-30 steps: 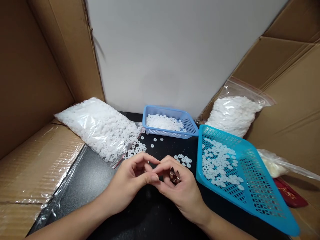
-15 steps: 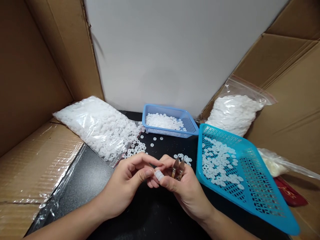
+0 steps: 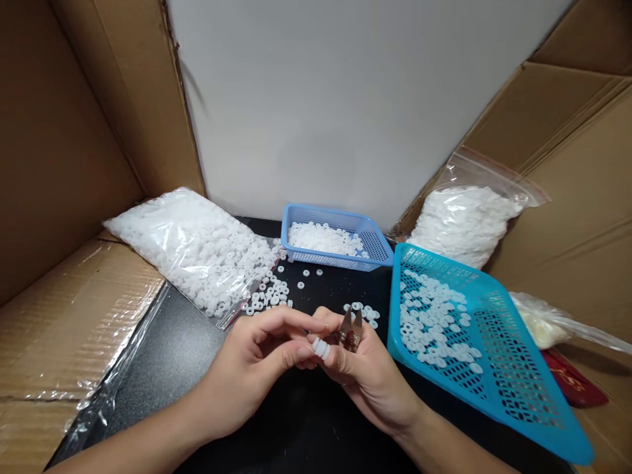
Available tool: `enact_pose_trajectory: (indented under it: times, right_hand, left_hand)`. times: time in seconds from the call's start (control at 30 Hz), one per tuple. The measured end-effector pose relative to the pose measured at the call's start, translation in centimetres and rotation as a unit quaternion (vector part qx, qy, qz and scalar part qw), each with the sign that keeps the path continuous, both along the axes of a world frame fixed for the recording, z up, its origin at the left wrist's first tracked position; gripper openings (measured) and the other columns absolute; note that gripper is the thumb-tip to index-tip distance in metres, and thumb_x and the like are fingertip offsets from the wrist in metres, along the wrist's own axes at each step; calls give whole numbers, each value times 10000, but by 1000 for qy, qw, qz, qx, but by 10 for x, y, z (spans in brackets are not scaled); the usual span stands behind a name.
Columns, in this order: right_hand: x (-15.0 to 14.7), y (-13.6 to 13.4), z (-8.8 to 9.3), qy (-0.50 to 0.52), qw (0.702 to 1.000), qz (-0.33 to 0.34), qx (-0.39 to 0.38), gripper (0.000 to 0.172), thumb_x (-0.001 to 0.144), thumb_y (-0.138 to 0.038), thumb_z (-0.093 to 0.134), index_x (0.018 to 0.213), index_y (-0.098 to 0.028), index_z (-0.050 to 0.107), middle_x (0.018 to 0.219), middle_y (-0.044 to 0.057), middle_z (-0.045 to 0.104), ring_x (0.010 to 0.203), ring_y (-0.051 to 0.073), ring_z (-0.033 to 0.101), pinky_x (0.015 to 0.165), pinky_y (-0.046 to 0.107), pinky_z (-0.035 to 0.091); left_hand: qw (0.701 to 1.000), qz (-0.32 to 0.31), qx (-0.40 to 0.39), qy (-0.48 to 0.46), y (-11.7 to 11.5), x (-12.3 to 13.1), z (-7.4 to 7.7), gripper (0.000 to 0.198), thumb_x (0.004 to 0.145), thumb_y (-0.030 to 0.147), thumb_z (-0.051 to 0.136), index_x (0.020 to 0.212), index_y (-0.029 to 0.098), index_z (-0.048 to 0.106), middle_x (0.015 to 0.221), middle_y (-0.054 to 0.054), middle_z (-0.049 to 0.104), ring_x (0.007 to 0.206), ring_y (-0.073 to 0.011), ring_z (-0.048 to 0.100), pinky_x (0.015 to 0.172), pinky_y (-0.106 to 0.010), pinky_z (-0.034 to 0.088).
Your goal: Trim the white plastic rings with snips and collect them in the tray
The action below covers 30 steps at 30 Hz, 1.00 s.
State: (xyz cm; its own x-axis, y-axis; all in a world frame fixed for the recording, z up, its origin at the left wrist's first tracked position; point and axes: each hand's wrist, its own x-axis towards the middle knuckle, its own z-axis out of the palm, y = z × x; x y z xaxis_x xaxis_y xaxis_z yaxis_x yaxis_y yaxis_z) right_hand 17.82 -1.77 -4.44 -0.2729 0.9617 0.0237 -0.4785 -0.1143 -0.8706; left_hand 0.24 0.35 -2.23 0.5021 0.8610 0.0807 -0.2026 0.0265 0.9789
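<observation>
My left hand [image 3: 264,365] and my right hand [image 3: 363,365] meet over the dark table, fingers closed. Between their fingertips is a short stack of white plastic rings [image 3: 320,347], tilted and pressed together. My right thumb and fingers grip this stack, and the left thumb and fingertips touch its left end. Also in the right hand is a pair of thread snips [image 3: 351,328], its two pointed blades apart and facing away from me; its handles are hidden in the palm. Loose white rings [image 3: 363,313] lie just beyond the right hand.
A turquoise basket [image 3: 523,421] with white rings stands at the right, a blue basket [image 3: 340,262] with more at the back. A clear bag of rings [image 3: 192,253] spills onto the table at left. A second bag [image 3: 461,220] leans on cardboard, near a red packet [image 3: 575,382].
The ring stack has shifted slightly right and its rings show more separately. My left fingertips have moved right with it. The snips have turned a little in my right hand.
</observation>
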Motion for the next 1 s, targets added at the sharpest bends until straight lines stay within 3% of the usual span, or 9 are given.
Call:
enact_pose_trajectory:
  times: [0.23,0.4,0.53,0.6,0.7,0.8,0.87,0.93,1.0]
  right_hand:
    - [0,2,-1,-55,998,-27,21,281,740,-435,896,752,-198,747,732,-23,499,684,129,443,628,266,373]
    - [-2,0,-5,-47,999,-8,-23,407,714,-514,897,794,-209,640,665,-54,456,541,84,315,485,236,237]
    - [3,5,11,-74,996,-22,-36,393,819,-513,808,911,-225,558,742,-64,555,427,14,203,420,210,148]
    - [12,19,24,-173,983,-63,-11,419,817,-540,781,961,-224,548,820,-37,606,423,11,226,409,205,182]
    - [34,59,38,-403,905,-127,60,454,856,-615,696,1002,-201,578,779,-39,579,443,42,342,416,211,288]
    - [56,111,40,-484,854,-173,82,377,933,-495,690,1102,-168,608,904,6,637,587,95,552,518,238,465]
    - [64,137,37,-549,809,-185,100,291,994,-380,656,1178,-156,635,1074,58,681,832,171,677,710,332,591]
    - [64,149,32,-606,764,-181,131,322,1003,-349,652,1270,-172,628,1254,94,663,1036,234,688,870,435,604]
    - [60,146,24,-653,720,-164,169,345,1002,-347,654,1301,-179,617,1309,103,644,1097,254,675,915,468,591]
  left_hand:
    - [995,28,82,47,4,0,2,222,902,137,720,998,300,837,946,9,839,856,-161,747,770,-233,564]
    - [975,31,198,95,4,-2,0,177,927,159,676,961,223,837,791,-32,800,704,-165,715,679,-257,541]
    - [970,93,187,127,14,-9,-2,171,964,262,624,894,208,771,742,-22,777,692,-171,702,669,-264,530]
    - [957,150,175,174,24,-15,-4,340,1025,371,488,802,211,689,612,-5,714,648,-178,673,688,-287,523]
    - [944,164,180,224,41,-24,-7,515,1058,429,337,631,227,544,472,16,560,546,-181,595,626,-301,474]
    - [927,145,207,278,54,-30,-11,224,987,325,517,852,211,654,557,40,582,558,-179,570,609,-294,421]
    - [912,125,236,312,59,-33,-12,119,936,213,561,952,212,680,688,17,659,652,-189,606,663,-301,426]
    - [896,106,260,345,63,-38,-11,141,894,131,571,890,208,690,816,-17,704,760,-204,631,716,-312,433]
    - [880,86,270,381,67,-44,-10,147,856,89,604,809,201,688,859,-28,709,818,-216,641,731,-316,433]
